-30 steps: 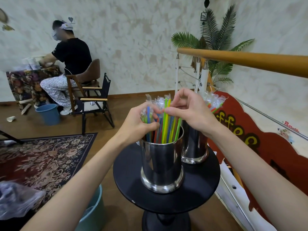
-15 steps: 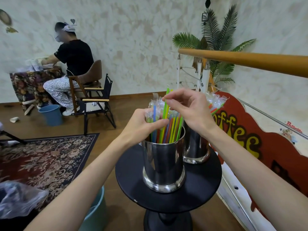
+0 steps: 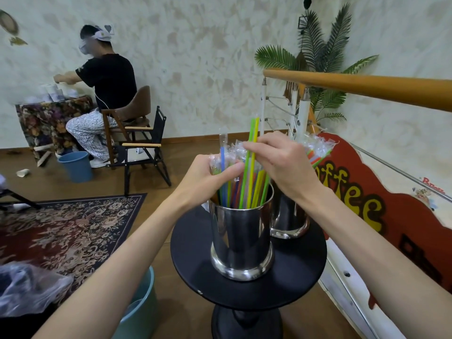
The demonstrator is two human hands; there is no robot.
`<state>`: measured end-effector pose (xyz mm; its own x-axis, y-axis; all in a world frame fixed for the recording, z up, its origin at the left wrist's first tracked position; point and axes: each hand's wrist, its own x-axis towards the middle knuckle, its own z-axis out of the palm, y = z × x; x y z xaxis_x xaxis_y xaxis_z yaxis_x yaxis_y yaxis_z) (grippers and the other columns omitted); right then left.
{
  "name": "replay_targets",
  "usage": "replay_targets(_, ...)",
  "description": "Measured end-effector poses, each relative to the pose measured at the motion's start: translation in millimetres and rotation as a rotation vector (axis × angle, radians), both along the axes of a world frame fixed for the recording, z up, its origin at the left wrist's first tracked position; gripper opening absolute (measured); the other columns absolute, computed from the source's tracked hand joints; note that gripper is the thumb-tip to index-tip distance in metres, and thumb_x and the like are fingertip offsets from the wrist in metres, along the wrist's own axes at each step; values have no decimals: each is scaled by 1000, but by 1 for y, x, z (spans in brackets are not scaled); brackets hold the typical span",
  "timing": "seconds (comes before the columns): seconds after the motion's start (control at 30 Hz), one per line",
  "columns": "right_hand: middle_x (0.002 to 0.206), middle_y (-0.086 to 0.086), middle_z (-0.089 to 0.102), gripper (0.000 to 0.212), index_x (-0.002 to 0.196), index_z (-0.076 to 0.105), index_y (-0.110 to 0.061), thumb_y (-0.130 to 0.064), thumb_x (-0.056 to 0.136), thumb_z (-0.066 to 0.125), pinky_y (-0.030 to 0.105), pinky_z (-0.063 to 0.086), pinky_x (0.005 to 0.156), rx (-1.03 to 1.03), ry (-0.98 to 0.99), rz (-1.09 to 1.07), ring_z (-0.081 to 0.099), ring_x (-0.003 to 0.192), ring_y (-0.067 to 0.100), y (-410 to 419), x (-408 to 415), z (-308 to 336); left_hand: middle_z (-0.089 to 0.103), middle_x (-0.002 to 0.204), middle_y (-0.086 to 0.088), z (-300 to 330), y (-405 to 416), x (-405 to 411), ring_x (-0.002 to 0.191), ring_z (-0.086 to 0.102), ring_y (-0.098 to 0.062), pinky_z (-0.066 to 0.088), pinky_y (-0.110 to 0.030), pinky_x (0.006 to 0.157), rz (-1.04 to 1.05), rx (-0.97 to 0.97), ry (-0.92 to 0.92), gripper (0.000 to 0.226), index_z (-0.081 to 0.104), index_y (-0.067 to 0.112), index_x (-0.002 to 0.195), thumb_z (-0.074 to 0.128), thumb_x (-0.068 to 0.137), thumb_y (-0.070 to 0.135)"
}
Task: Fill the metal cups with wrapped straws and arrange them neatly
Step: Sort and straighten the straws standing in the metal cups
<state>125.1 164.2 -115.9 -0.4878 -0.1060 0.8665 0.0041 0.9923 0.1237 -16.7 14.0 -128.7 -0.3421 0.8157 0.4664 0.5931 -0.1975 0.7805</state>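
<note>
Two shiny metal cups stand on a small round black table. The near cup holds several coloured wrapped straws. My left hand grips the left part of that bundle at its top. My right hand pinches a green and a yellow straw that stick up higher than the rest. The far cup sits behind my right wrist, and its wrapped straws fan out to the right.
A wooden handrail crosses at upper right above a red "coffee" sign. A teal bucket and a plastic bag sit at lower left. A patterned rug, a folding chair and a seated person are at left.
My right hand has lifted a green and a yellow straw higher above the bundle. My left hand stays on the bundle's left side.
</note>
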Motion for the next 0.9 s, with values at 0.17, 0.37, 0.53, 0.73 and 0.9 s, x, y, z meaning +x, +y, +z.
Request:
replay_targets(0.17,88,21,73,25,109,74,4,8,85,68,41,59,70,-60,158,-106,70,79,35,12,9,13,78,94,6,2,0,-1,94,73,-9,57,-22,79,26,-7,7,14,77,20,96,64,99,19)
replay_targets(0.37,82,9,69,20,110,77,-4,-12,93,69,23,44,70,-318,184,-70,56,71,9,9,13,24,74,98,1,3,1,-1,101,70,-11,56,-30,91,49,-14,23,13,76,13,96,63,98,9)
replay_targets(0.53,72,-10,46,30,65,63,-39,-27,88,78,9,36,62,-737,11,95,44,61,-1,-3,12,33,72,109,-5,2,1,-3,104,70,-15,59,-29,88,76,16,-1,11,70,9,107,66,97,10)
replay_targets(0.73,57,-6,68,17,74,75,-16,-28,86,80,11,41,51,-957,-301,205,58,50,0,-16,6,22,71,108,-3,3,1,-2,100,72,-16,61,-34,84,83,67,-28,19,64,12,116,67,97,13)
replay_targets(0.9,63,0,72,19,69,73,-15,-27,83,78,15,46,55,-796,-627,-17,63,52,2,-23,-7,5,73,110,-1,2,0,-1,103,71,-17,56,-31,91,37,66,-84,32,63,19,123,71,92,21)
